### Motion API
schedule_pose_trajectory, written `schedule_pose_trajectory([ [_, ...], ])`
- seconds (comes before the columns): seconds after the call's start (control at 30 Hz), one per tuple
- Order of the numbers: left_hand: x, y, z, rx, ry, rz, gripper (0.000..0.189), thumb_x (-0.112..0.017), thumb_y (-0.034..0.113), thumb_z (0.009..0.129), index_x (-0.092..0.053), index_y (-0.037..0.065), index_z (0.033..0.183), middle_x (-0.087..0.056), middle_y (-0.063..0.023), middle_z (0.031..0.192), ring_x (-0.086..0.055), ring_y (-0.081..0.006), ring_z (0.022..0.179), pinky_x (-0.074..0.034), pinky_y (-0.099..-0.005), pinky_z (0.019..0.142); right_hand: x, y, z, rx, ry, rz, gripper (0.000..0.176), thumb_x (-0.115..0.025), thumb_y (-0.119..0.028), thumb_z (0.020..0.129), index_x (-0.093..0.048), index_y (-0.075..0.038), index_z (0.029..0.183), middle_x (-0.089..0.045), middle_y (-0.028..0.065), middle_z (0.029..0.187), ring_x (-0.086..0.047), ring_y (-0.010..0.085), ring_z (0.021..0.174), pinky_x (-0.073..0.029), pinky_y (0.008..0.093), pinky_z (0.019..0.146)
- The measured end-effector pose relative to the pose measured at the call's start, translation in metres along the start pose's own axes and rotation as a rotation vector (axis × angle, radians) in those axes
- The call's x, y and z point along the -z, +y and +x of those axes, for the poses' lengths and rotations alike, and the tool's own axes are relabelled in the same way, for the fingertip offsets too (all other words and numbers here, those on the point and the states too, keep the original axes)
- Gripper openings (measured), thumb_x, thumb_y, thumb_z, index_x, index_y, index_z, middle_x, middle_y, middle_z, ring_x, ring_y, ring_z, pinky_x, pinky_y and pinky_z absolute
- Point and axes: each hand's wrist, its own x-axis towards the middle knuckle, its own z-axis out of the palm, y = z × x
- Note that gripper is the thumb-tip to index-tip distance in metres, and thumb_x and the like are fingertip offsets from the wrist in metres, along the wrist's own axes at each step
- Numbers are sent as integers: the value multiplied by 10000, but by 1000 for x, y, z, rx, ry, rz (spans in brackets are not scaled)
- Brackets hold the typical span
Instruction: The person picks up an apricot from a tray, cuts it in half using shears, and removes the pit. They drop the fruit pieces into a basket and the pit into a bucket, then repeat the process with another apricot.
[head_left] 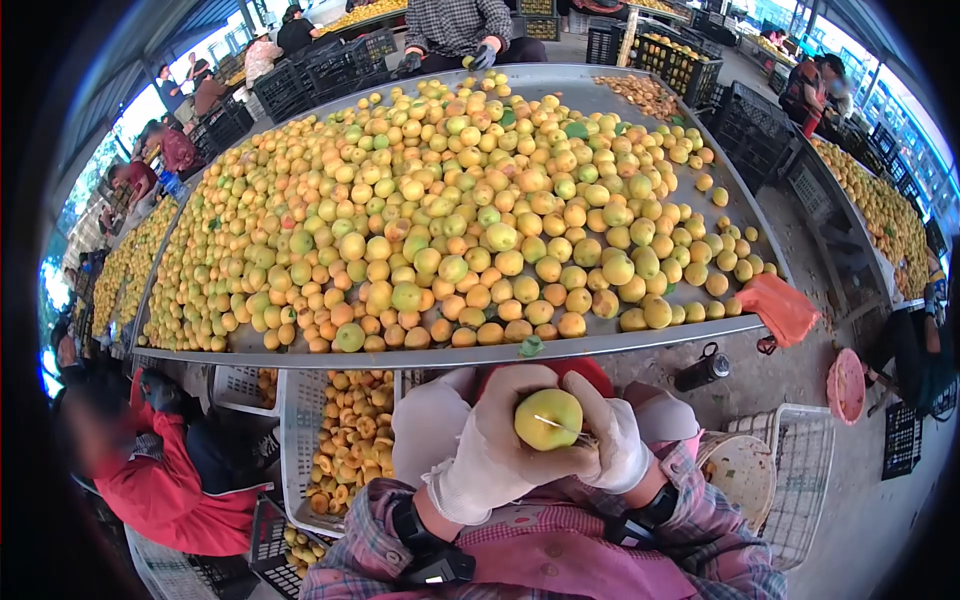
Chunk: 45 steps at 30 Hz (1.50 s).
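Note:
My left hand, in a white glove, curls around a yellow-green apricot in front of my lap. Close against its other side is my gloved right hand, fingers bent. A thin, shiny blade runs across the fruit towards my right fingers; its handle is hidden. Beyond my hands, a large heap of apricots covers the metal table. Below the table's edge, left of my knees, a white crate contains opened orange apricot halves.
An orange-red bag hangs over the table's right corner, near small brown pits. A black bottle, a bucket and a white crate stand at right. A person in red sits left; another person's gloved hands are opposite.

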Motion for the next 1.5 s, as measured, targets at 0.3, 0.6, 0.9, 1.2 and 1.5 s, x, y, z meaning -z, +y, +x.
schedule_pose_trajectory([
  [0.3, -3, -30, 6, 85, 44, 214, 483, -786, 269, 782, -503, 24, 1085, -638, -105, 887, -643, -209, 807, -519, -336, 745, -23, 5, -9, -162, 24, -40, 576, -522, -297, 990, -363, 78, 1397, -671, 185, 863, -634, 349, 611, -509, 414, 538],
  [0.6, -2, -44, 5, 274, 78, -86, 398, -774, 148, 786, -502, 31, 1051, -638, -71, 906, -598, -139, 815, -509, -302, 752, -29, 3, -3, -276, -35, -18, 591, -539, -293, 980, -332, 4, 1447, -667, 189, 831, -651, 383, 669, -521, 428, 564],
  [0.9, 14, -33, 6, 226, -47, -17, 385, -767, 125, 793, -504, 46, 1064, -641, -71, 902, -603, -134, 811, -512, -307, 722, -31, 4, -7, -225, -27, 107, 624, -548, -296, 973, -296, -8, 1465, -672, 193, 880, -659, 385, 711, -528, 425, 586],
  [1.2, 20, -30, 5, 220, -87, 94, 501, -824, 174, 745, -512, 62, 1120, -643, -73, 927, -616, -174, 839, -513, -316, 758, -27, 13, -12, -226, -65, 172, 678, -570, -322, 958, -268, -11, 1479, -669, 213, 911, -659, 407, 756, -541, 433, 651],
  [1.5, 23, -27, 1, 138, -156, 66, 556, -842, 285, 732, -539, 91, 1156, -657, -33, 927, -634, -150, 832, -505, -286, 753, -4, 5, -6, -198, -205, 168, 776, -500, -498, 965, -258, 25, 1485, -658, 198, 867, -645, 383, 691, -528, 408, 621],
])
